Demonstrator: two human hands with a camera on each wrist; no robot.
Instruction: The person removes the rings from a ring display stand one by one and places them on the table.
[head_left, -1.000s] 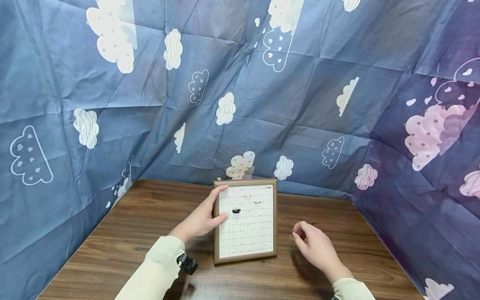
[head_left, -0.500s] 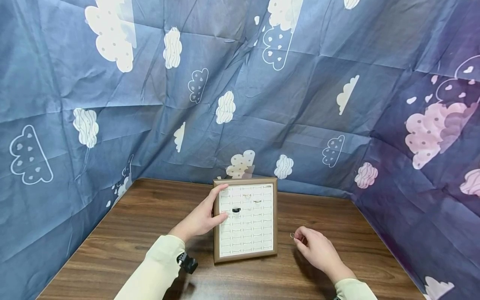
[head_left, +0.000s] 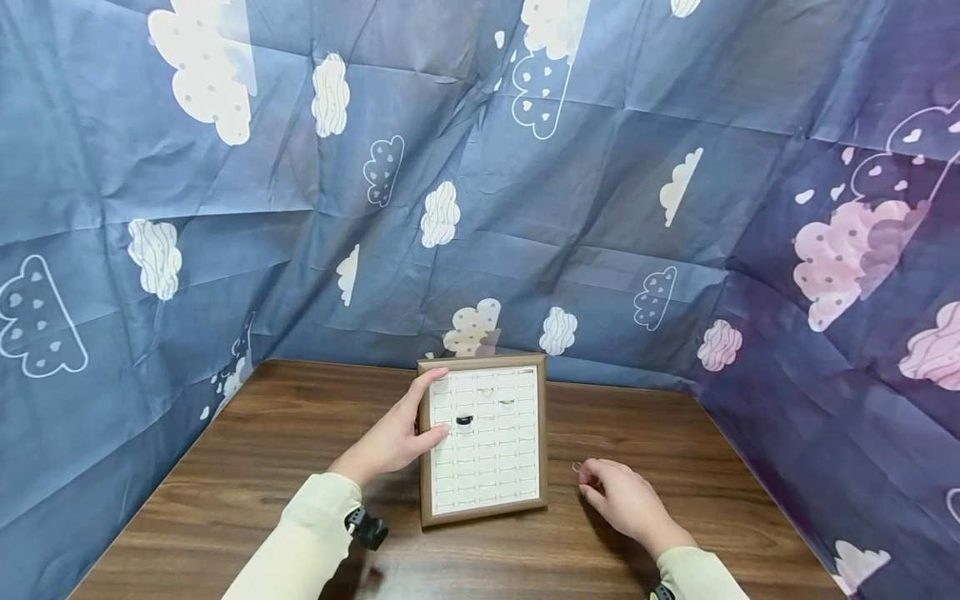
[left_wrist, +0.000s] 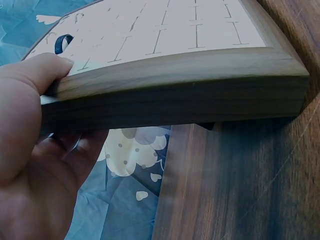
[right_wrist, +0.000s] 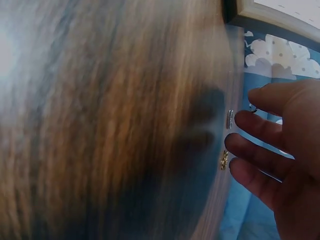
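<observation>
A wood-framed ring display tray [head_left: 487, 475] with a white slotted insert stands leaning back on the table. Several rings sit in its upper slots, among them a black ring [head_left: 464, 420]. My left hand [head_left: 382, 437] grips the tray's left side, thumb on the front and fingers behind, as the left wrist view shows. To the right of the tray, low over the table, my right hand [head_left: 622, 496] pinches a thin silver-coloured ring [right_wrist: 253, 107] between thumb and index finger. Close by its fingertips in the right wrist view are a silver ring [right_wrist: 230, 119] and a gold-coloured ring [right_wrist: 224, 160].
The brown wood-grain table [head_left: 300, 425] runs back to a blue curtain [head_left: 600, 208] printed with clouds, which also rises along both sides. A black wrist device [head_left: 366, 527] is strapped at my left cuff.
My right hand has come slightly down and nearer, with the ring still at its fingertips. My left hand keeps its hold on the tray. The head view has shifted a little.
</observation>
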